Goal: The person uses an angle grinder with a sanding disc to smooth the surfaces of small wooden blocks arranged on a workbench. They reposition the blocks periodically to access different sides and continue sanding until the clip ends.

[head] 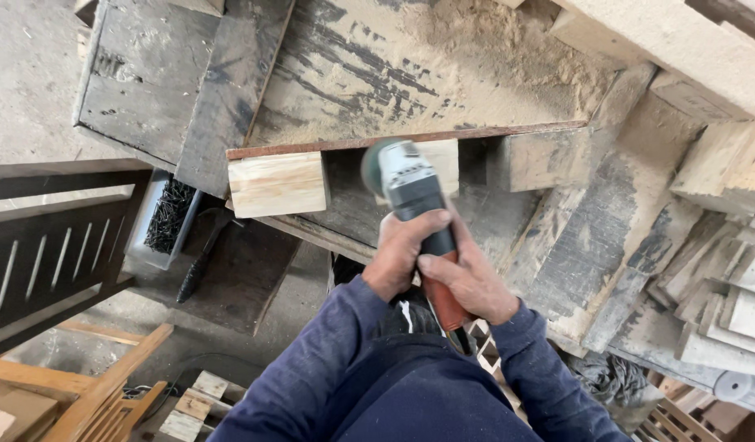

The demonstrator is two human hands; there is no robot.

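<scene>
Both hands grip an angle grinder (410,184) with a grey head and an orange-red rear handle. My left hand (400,252) wraps the dark body. My right hand (467,278) holds the rear handle just behind it. The grinder's spinning disc (373,166) is blurred and sits against the end of a pale wooden block (440,162) under a thin reddish board edge (410,139). A second pale block (278,183) sits to the left under the same board.
A sawdust-covered worn workbench top (377,74) lies beyond the board. Stacked wood offcuts (721,286) fill the right side. A tray of dark screws (166,214) and a hammer (199,260) lie at left, with wooden frames (83,393) on the floor.
</scene>
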